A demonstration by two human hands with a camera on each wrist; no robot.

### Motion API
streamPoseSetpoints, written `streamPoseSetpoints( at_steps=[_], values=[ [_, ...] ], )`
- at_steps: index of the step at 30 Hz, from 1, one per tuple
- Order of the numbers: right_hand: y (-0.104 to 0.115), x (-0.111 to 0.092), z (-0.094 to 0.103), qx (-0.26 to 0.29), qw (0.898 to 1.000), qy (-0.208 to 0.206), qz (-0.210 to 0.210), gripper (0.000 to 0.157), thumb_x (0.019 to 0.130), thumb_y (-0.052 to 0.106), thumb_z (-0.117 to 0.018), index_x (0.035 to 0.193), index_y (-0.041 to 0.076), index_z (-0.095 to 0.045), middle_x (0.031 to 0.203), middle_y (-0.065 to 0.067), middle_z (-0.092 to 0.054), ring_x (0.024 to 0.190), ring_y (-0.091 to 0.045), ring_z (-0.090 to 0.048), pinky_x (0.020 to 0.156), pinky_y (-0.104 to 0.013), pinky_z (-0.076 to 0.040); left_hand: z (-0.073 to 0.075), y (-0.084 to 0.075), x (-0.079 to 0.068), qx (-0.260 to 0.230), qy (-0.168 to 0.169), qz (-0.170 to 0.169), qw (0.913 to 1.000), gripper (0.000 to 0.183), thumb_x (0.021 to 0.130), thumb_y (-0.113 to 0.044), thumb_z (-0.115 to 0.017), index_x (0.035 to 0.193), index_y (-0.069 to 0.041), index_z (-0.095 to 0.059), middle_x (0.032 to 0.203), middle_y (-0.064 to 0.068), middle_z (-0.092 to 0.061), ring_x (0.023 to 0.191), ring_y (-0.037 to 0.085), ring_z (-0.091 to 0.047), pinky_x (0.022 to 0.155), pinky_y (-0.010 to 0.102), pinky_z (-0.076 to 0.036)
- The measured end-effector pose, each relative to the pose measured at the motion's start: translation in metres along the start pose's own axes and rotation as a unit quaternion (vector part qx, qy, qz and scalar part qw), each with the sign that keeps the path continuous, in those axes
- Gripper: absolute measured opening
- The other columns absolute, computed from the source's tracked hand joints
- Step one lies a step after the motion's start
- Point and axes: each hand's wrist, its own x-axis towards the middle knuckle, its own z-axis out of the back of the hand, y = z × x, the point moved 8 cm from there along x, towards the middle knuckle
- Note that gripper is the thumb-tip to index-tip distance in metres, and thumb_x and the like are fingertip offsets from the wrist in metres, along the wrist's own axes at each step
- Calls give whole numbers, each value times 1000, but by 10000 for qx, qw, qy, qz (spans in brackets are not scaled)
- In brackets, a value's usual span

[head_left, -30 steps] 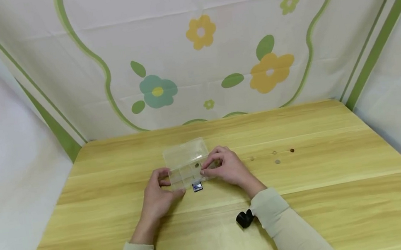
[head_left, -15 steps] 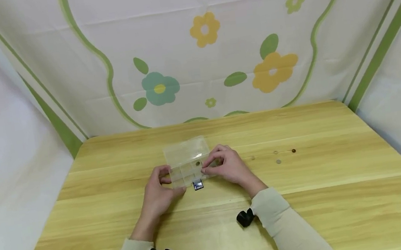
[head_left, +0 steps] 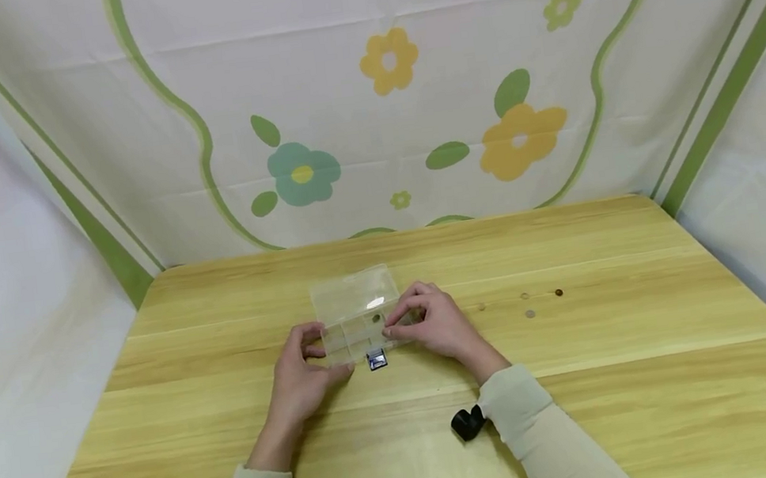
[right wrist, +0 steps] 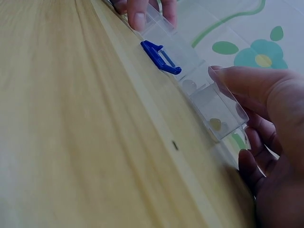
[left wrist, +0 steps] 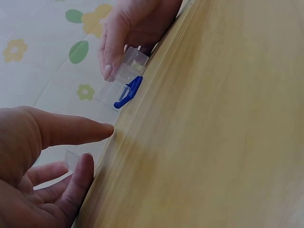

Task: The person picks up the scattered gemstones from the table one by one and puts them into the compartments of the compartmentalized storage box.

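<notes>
A clear plastic compartment box (head_left: 357,332) lies on the table with its lid (head_left: 350,295) raised at the back. A blue latch (head_left: 377,359) sticks out at its front, plain in the right wrist view too. My left hand (head_left: 300,373) holds the left end, thumb along the front and fingers around the side. Over the right compartments, my right hand (head_left: 434,324) brings thumb and forefinger tips together; I cannot tell what is between them. A dark green bead (head_left: 376,318) shows in one back compartment. A yellowish bead (right wrist: 216,124) sits in the right end compartment.
To the right of the box lie a reddish-brown bead (head_left: 559,292), a greyish disc (head_left: 530,314), a pale ring (head_left: 524,296) and another small pale piece (head_left: 482,306). A flowered cloth (head_left: 368,113) hangs behind the wooden table (head_left: 623,385).
</notes>
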Motion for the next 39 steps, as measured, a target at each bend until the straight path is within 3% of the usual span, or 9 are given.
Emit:
streamPoseSetpoints(
  at_steps=[9,14,20,29,39],
  values=[
    [1,-1,3,42,9996,-217,182,7,89,27,-91,90,25,-84,105,5,-69,100,-19,-53,83,-32,-46,-1,1,1,4,33,16,10000,76,82,-5,-91,147,-10,-53,137,15,-65,120,30,-60,92,34,-48],
    [-1,-1,14,-1,9965,-799,226,8,91,29,-89,91,22,-84,102,4,-73,102,-19,-55,83,-32,-47,-1,5,2,-44,50,81,9999,75,82,-5,-90,147,-12,-52,138,14,-64,121,30,-59,91,34,-48],
    [-7,-4,26,-136,9908,-1344,-25,10,92,29,-87,95,21,-84,102,3,-74,103,-18,-58,86,-35,-47,-2,4,4,23,33,88,10000,74,83,-6,-91,147,-12,-53,137,14,-65,120,29,-59,91,34,-49],
    [-8,-4,29,-134,9896,-1432,-16,13,94,34,-84,94,21,-83,100,2,-74,100,-18,-61,85,-35,-50,-1,-1,4,69,46,29,10000,75,82,-7,-91,146,-12,-54,138,15,-64,121,30,-59,91,34,-48],
    [-9,-8,36,-198,9881,-1524,-51,9,94,27,-84,94,19,-84,99,0,-75,97,-20,-61,85,-36,-50,-1,1,2,81,66,25,9999,75,83,-8,-91,147,-12,-53,141,14,-63,121,30,-58,91,34,-48]
  ],
)
